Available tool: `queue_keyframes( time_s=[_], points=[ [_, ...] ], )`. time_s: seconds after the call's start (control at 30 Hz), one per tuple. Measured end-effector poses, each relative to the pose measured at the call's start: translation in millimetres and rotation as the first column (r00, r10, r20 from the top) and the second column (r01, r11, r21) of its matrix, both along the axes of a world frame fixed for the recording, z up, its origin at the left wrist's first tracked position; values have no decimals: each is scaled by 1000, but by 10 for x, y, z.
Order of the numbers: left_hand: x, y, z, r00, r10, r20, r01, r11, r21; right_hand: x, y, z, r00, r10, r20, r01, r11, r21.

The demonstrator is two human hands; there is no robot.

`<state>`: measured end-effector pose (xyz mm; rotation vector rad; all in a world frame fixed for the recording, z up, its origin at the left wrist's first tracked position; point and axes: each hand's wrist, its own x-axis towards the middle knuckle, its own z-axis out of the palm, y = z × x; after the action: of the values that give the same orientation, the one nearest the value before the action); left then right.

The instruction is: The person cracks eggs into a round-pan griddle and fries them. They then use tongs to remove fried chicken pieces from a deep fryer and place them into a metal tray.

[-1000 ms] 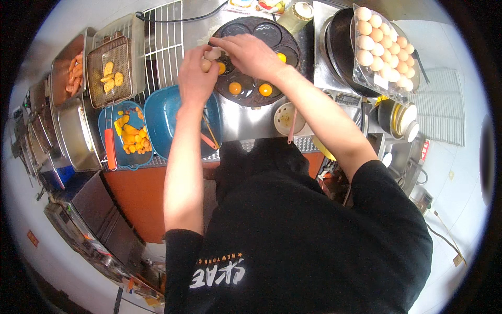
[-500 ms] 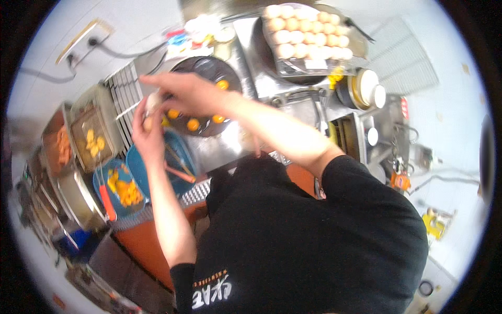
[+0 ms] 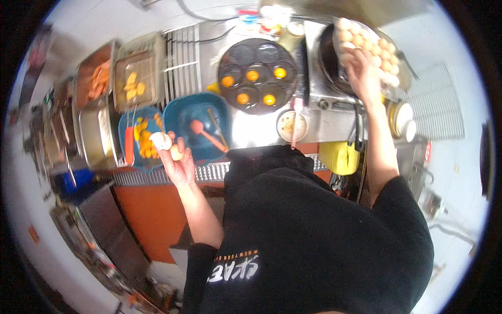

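Note:
My left hand (image 3: 180,168) is closed round a broken white eggshell (image 3: 160,140) and a light brown egg (image 3: 177,153), above the blue containers; whether that egg is whole I cannot tell. My right hand (image 3: 362,78) reaches to the near left side of a tray of eggs (image 3: 384,52), its fingers bent over an egg that they mostly hide. Between the hands sits a dark round pan (image 3: 257,99) with several round wells. Several wells hold a raw egg with an orange yolk (image 3: 252,75); the far wells show only dark metal.
A blue tub (image 3: 178,112) holds a pink spatula (image 3: 201,130) and a thin stick. Left of it stand a blue bowl of yellow-orange pieces (image 3: 148,149), a red-handled tool (image 3: 129,149) and metal pans (image 3: 138,63) of food. A perforated round lid (image 3: 293,124) and a yellow container (image 3: 339,157) are nearer me.
My hands have parted from over the pan. The right one has gone right to the egg tray; the left has drawn back over the blue containers with the shell. The view has shifted.

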<state>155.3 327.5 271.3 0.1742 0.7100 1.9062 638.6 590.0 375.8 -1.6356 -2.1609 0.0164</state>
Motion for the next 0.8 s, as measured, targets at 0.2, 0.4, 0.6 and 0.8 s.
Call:
queue_keyframes(
  time_s=[0.2, 0.4, 0.6, 0.8],
  points=[
    [-555, -1756, -21, 991, 129, -40, -131, 990, -50, -42, -130, -9, 916, 59, 397, -23, 995, -95],
    [-1142, -2600, -680, 949, 315, -9, -298, 888, -349, 350, -229, -185, 767, 57, 640, -267, 934, 236],
    [-1922, -2208, -1271, 953, 251, -169, -284, 549, -786, -19, -747, 308, 771, -141, -621, -66, 952, -299],
    [-1275, -2016, -609, 962, 161, -218, -270, 655, -706, -1247, -1226, 349, 77, -454, -888, -402, 801, -444]
  ],
)
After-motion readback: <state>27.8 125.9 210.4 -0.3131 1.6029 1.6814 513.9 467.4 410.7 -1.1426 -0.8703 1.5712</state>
